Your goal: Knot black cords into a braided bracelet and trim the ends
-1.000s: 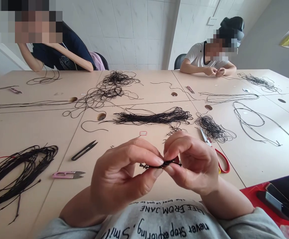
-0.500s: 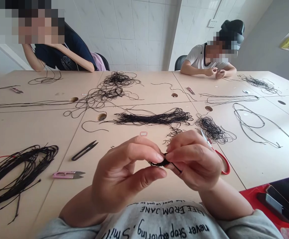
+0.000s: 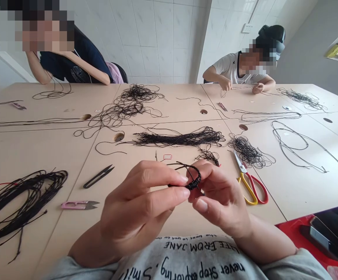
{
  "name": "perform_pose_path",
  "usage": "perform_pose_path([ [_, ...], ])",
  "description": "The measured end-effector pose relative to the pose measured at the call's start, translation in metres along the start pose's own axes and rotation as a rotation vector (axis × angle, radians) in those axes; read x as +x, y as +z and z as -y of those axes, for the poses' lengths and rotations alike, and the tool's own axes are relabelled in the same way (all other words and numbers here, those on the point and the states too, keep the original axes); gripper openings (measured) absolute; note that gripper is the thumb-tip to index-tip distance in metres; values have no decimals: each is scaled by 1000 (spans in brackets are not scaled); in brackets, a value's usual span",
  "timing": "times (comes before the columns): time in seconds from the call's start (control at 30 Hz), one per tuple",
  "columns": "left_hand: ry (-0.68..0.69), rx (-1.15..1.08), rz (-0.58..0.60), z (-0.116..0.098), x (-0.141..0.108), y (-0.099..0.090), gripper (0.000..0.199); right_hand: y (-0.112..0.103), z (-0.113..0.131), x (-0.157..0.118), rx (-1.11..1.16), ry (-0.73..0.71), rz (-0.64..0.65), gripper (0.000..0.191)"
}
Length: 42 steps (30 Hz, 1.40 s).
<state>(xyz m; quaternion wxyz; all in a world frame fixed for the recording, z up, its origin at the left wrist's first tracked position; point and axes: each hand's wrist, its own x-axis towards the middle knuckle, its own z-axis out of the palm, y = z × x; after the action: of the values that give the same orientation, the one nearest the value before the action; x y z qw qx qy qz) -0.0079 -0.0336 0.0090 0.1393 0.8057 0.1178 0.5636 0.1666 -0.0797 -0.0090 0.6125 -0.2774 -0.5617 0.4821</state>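
Between my hands is a small knotted black cord (image 3: 194,182), with a loop of it standing up at the top. My left hand (image 3: 141,198) pinches one side of the cord between thumb and fingertips. On the other side my right hand (image 3: 223,194) has its fingers curled behind the cord, its thumb just below. Beyond them a long bundle of black cords (image 3: 180,139) lies on the table (image 3: 81,217). Scissors with one yellow and one red handle (image 3: 249,181) lie right of my right hand.
Black thread snips (image 3: 99,177), pink snips (image 3: 80,205) and a large coil of black cords (image 3: 26,202) lie to the left. Tangled cords (image 3: 134,101) spread farther back. Two people sit across the table. A phone (image 3: 322,237) rests at the right.
My right hand has turned and lowered slightly, its thumb now apart from the fingers. The cord loop now shows, and the scissors are uncovered. The person at the right has spread their hands.
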Motion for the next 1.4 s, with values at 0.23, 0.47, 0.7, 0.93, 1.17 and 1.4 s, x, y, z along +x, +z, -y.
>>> perform_pose_path([
  [0.23, -82, -114, 54, -3, -3, 0, 33, 8, 2, 2, 322, 154, -45, 15],
  [0.47, -397, -396, -15, -14, 0, 3, 35, 7, 0, 4, 324, 178, -67, 15],
  [0.7, -403, -158, 58, -12, 2, 2, 19, 6, 4, 2, 68, 97, -91, 17],
  [0.93, -268, -29, 102, -11, 1, 2, 25, 2, 4, -1, -44, 31, -76, 11],
  [1.17, -340, -15, 74, -14, 0, 2, 28, 4, -1, 3, 197, 108, -49, 12],
  [1.4, -362, -100, 49, -11, 5, 8, 26, 6, -7, 0, 357, 211, -33, 9],
])
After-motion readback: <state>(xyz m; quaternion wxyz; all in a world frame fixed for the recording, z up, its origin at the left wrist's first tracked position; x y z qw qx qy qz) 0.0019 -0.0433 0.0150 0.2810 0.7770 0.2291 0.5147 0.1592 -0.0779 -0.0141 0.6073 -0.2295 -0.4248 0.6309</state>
